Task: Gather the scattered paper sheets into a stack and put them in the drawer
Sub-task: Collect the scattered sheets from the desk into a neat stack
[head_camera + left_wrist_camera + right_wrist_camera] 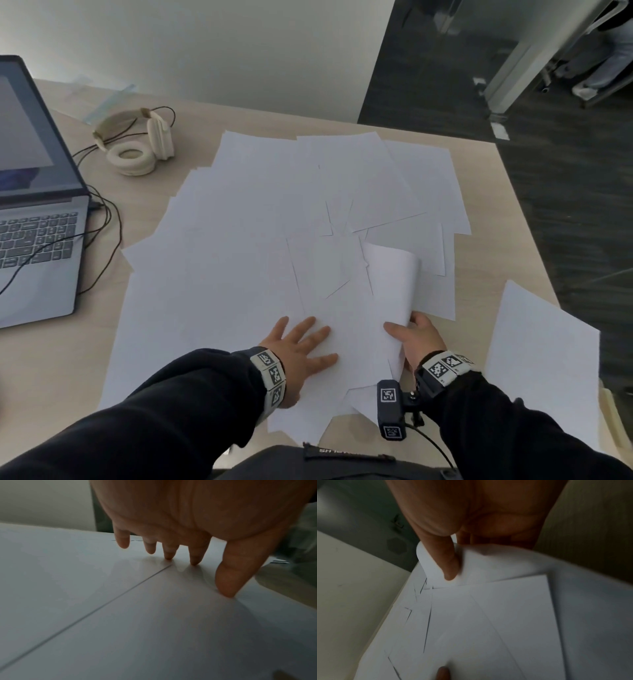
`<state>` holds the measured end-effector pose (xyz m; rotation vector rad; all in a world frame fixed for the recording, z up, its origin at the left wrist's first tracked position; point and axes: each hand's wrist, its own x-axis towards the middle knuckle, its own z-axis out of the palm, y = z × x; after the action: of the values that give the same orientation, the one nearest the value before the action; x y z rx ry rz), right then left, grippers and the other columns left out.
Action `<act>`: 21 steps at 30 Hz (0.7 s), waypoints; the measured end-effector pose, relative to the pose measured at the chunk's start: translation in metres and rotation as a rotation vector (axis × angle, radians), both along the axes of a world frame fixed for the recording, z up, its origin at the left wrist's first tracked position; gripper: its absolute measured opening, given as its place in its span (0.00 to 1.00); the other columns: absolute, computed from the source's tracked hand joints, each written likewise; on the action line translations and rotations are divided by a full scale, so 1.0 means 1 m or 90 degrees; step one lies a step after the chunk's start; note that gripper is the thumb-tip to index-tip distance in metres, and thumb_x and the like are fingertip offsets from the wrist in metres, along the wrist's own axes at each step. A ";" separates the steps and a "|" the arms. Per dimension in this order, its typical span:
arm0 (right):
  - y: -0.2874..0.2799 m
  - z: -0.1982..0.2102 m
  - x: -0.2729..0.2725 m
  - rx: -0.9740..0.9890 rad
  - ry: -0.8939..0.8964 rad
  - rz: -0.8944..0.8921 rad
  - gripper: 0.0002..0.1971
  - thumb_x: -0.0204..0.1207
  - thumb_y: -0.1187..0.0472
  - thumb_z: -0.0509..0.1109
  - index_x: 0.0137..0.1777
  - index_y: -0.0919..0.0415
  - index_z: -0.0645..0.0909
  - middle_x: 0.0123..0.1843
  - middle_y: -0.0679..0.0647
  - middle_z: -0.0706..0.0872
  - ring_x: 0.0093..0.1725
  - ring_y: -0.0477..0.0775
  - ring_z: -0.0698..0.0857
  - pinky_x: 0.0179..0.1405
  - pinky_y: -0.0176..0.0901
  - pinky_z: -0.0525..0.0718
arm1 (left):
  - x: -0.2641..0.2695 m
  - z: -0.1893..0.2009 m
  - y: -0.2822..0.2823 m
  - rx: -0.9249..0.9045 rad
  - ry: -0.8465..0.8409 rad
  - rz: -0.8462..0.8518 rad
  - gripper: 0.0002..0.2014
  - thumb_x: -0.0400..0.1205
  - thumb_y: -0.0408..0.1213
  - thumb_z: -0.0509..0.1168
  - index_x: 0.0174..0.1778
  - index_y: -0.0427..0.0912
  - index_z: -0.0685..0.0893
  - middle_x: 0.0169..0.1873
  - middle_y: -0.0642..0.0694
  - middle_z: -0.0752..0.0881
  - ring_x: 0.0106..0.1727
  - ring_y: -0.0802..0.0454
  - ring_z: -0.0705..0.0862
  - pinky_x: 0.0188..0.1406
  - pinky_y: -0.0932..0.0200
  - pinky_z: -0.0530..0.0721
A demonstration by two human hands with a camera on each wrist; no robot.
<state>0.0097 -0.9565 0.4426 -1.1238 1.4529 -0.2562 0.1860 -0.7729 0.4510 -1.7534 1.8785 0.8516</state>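
Counter [507,212] strewn with loose overlapping paper sheets [260,219]; left hand [301,346] flat, fingers spread, pressing the near sheets; right hand [416,337] pinching a curled sheet [390,284] beside it; laptop [37,205] and headphones [137,144] far left.

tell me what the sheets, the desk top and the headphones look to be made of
Sheets: thin matte white paper; one curls in the right hand.
Desk top: pale wood-look, likely laminate; faint grain.
Headphones: cream, probably plastic with soft padded cushions.
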 end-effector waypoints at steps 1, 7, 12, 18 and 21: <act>0.001 0.002 0.000 0.012 -0.016 0.001 0.21 0.72 0.71 0.76 0.64 0.62 0.75 0.52 0.60 0.87 0.50 0.66 0.88 0.53 0.61 0.87 | -0.002 -0.001 -0.003 -0.002 0.005 -0.024 0.48 0.79 0.43 0.66 0.83 0.67 0.37 0.82 0.52 0.26 0.83 0.45 0.25 0.76 0.31 0.29; -0.003 -0.005 -0.016 0.051 -0.026 -0.044 0.24 0.71 0.73 0.75 0.64 0.57 0.74 0.55 0.64 0.87 0.54 0.70 0.88 0.58 0.72 0.84 | 0.008 0.002 -0.014 -0.049 -0.020 0.111 0.57 0.72 0.66 0.68 0.81 0.63 0.28 0.79 0.51 0.19 0.81 0.44 0.22 0.77 0.26 0.35; -0.010 -0.004 -0.021 -0.048 0.033 -0.006 0.09 0.73 0.70 0.74 0.52 0.60 0.84 0.49 0.59 0.90 0.49 0.63 0.88 0.57 0.61 0.86 | 0.024 0.004 -0.011 -0.014 -0.104 0.125 0.58 0.72 0.74 0.62 0.84 0.53 0.31 0.82 0.47 0.25 0.82 0.40 0.24 0.75 0.24 0.34; -0.014 -0.003 -0.014 -0.100 0.068 0.082 0.08 0.78 0.68 0.70 0.41 0.53 0.83 0.43 0.53 0.89 0.42 0.56 0.86 0.48 0.47 0.84 | 0.006 0.004 -0.014 -0.009 -0.049 -0.015 0.46 0.82 0.53 0.60 0.84 0.58 0.32 0.82 0.49 0.25 0.83 0.43 0.26 0.75 0.27 0.30; -0.019 -0.003 -0.016 -0.113 0.104 0.111 0.04 0.79 0.66 0.69 0.47 0.57 0.83 0.45 0.54 0.88 0.45 0.58 0.86 0.49 0.45 0.82 | -0.001 0.000 -0.018 0.005 -0.006 -0.049 0.47 0.80 0.46 0.63 0.83 0.62 0.32 0.82 0.52 0.25 0.84 0.45 0.27 0.77 0.29 0.32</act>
<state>-0.0060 -0.9760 0.4398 -1.4350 1.4850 -0.1762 0.1853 -0.7906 0.4513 -1.6660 1.9212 0.8183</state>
